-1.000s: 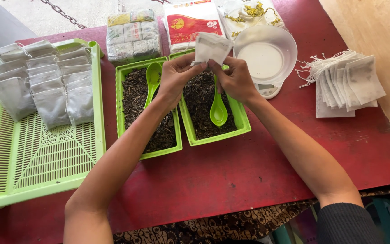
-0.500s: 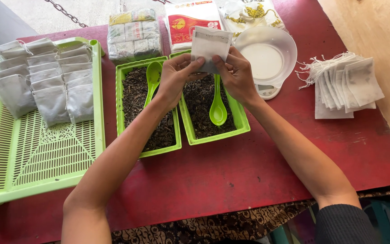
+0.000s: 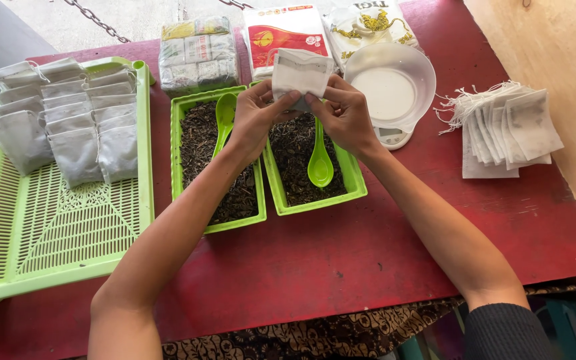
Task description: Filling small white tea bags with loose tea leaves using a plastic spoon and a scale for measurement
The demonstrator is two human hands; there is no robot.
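My left hand (image 3: 258, 113) and my right hand (image 3: 343, 110) pinch the bottom corners of a small white filter bag (image 3: 301, 72), held upright above two green trays of dark loose tea. The left tea tray (image 3: 193, 103) has a green plastic spoon (image 3: 224, 119) lying in it. In the right tea tray (image 3: 355, 183) a second green spoon (image 3: 320, 168) rests on the leaves, just below my right hand.
A large green slotted tray (image 3: 55, 227) at the left carries rows of filled white bags (image 3: 61, 120). A white bowl on a small scale (image 3: 389, 90) sits behind right. Empty white bags with strings (image 3: 508, 130) are stacked at the right. Packets (image 3: 198, 53) lie at the back of the red table.
Both hands have lifted the white bag slightly and pushed it farther back over the right tea tray. The spoons and trays have not moved.
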